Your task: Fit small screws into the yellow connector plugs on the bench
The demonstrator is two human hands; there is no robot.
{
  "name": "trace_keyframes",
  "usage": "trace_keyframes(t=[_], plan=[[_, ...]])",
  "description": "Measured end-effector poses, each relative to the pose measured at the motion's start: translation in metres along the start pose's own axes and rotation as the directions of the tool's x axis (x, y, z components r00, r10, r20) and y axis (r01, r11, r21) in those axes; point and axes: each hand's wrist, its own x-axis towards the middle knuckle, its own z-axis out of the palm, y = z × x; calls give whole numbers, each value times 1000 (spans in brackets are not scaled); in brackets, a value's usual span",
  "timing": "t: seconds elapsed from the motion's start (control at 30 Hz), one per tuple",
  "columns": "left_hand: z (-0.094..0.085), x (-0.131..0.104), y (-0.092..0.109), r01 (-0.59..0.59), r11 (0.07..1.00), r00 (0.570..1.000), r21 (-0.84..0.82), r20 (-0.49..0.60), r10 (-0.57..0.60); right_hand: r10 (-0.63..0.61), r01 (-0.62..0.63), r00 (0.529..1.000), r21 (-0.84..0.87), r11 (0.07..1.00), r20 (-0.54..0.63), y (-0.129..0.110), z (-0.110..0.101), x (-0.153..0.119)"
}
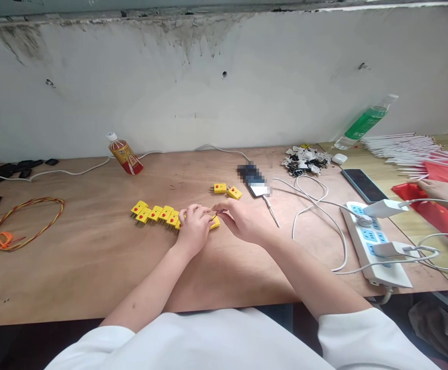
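Several yellow plugs (pixel 155 213) with red dots and metal pins lie in a row on the wooden table (pixel 93 277), running left from my hands. My left hand (pixel 195 228) rests with bent fingers over the row's right end, on a yellow piece that it partly hides. Close beside it, my right hand (pixel 239 218) has its thumb and fingertips pinched together near that yellow piece; what lies between them is too small to name. Two more yellow plugs (pixel 220 188) lie just beyond my hands.
A phone (pixel 256 184) on a white cable lies beyond my right hand. Rightward are a power strip (pixel 374 241), a dark phone (pixel 364 185), a tilted bottle (pixel 366 122) and another person's hand (pixel 440 191) on red flags. Leftward are a drink bottle (pixel 126 154) and coiled wire (pixel 29 204).
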Motion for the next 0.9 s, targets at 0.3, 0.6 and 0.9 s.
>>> trace_keyframes(t=[0.3, 0.6, 0.9], plan=[[-2, -7, -1, 65, 997, 998, -38, 6, -65, 59, -59, 998, 0, 998, -26, 10, 12, 1], [4, -14, -2, 10, 999, 1000, -35, 20, -9, -11, 11, 999, -10, 1000, -52, 27, 27, 7], [7, -20, -5, 6, 997, 1000, -79, 24, -4, 20, -16, 992, 32, 999, -122, 27, 36, 12]])
